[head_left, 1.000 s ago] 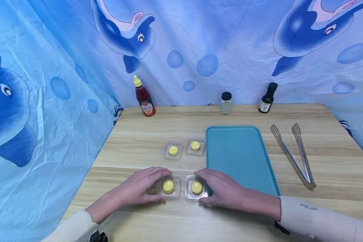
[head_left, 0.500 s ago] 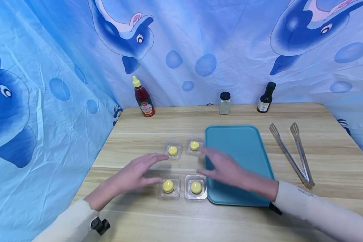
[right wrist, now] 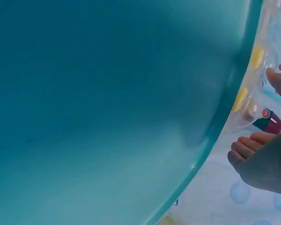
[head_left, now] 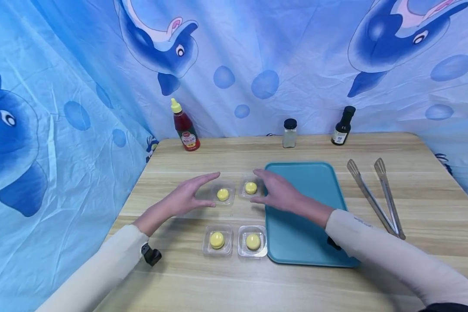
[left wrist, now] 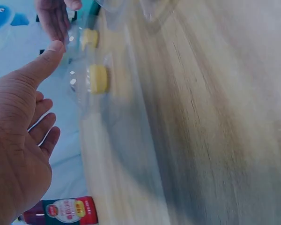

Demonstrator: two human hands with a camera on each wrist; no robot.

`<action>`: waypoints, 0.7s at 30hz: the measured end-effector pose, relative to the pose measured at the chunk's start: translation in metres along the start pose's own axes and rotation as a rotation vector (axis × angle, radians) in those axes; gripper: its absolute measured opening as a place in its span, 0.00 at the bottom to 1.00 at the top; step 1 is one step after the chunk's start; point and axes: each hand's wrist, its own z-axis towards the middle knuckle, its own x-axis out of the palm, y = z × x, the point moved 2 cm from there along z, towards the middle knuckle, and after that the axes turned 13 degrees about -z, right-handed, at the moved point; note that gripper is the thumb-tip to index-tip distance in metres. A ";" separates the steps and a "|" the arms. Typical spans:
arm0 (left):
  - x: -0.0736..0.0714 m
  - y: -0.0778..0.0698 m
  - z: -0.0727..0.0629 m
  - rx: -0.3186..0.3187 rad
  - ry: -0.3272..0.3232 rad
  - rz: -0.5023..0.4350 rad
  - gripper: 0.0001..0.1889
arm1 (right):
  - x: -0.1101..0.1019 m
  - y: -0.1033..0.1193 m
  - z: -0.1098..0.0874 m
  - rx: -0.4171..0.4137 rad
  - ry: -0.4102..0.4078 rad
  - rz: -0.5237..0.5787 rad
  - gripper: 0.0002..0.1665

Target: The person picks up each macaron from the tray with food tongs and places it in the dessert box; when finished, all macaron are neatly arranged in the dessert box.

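Two small clear plastic boxes stand at the back, each with a yellow macaron-like round inside: a left one [head_left: 230,201] and a right one [head_left: 243,196]. My left hand [head_left: 187,196] is beside the left box, thumb and fingers spread apart. On the other side my right hand [head_left: 281,190] reaches over the teal tray's left edge, thumb and fingers parted around the right box's side; whether it touches is unclear. In the left wrist view a gap shows between the left hand [left wrist: 18,112] and the yellow round [left wrist: 98,78]. Nearer me sit two similar boxes, left [head_left: 206,248] and right [head_left: 242,250].
The teal tray [head_left: 304,242] lies right of the boxes. Metal tongs [head_left: 378,201] lie spread farther right. Along the back edge stand a red sauce bottle [head_left: 187,132], a black-lidded jar [head_left: 290,134] and a dark bottle [head_left: 342,126].
Both hands have let go of the two near boxes and moved away from me to the sides of the far boxes. The boxes remain in place.
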 end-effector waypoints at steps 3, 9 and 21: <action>0.003 0.008 0.007 -0.025 0.026 -0.009 0.45 | 0.003 0.000 0.005 0.001 0.010 -0.002 0.54; 0.009 0.018 0.016 -0.034 0.054 -0.035 0.45 | 0.007 0.000 0.011 -0.014 0.011 -0.003 0.51; 0.013 0.019 0.021 -0.055 0.035 -0.013 0.39 | 0.009 -0.001 0.014 0.011 0.050 0.013 0.44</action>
